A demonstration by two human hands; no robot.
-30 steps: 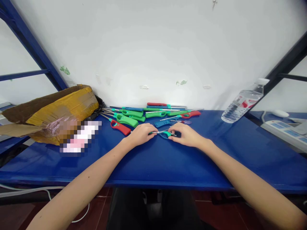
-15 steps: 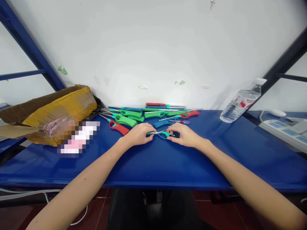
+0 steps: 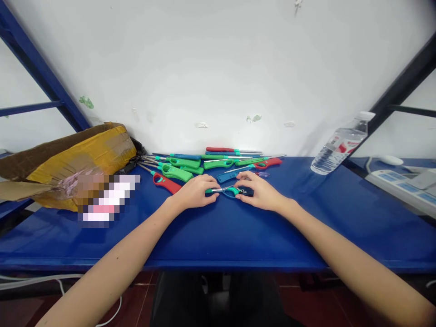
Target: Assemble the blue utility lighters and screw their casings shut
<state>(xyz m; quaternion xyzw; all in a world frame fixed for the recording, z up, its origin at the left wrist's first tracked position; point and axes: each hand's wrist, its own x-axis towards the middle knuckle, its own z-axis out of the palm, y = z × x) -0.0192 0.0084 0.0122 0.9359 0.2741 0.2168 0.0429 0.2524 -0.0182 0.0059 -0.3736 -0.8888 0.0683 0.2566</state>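
A long-nosed lighter point(image 3: 231, 191) with a dark blue body and green collar lies low over the blue table between my hands. My left hand point(image 3: 196, 193) is closed on its slim metal tube, and a green part shows by the fingers. My right hand point(image 3: 261, 193) grips the handle end between thumb and fingers. Small metallic inner parts seem to show there, though the fingers cover much of it. Just beyond the hands lie a blue handle piece point(image 3: 226, 177) and a small tool with a clear reddish handle point(image 3: 262, 174).
Several green, red and blue lighters, among them a green one point(image 3: 177, 172) and a red one point(image 3: 166, 182), are heaped along the wall. A taped cardboard box point(image 3: 78, 154) stands left. To the right are a water bottle point(image 3: 339, 145) and a white power strip point(image 3: 405, 188).
The right fingers have shifted slightly on the lighter's handle end and look a little more spread. Both hands keep their hold, and the view has moved slightly.
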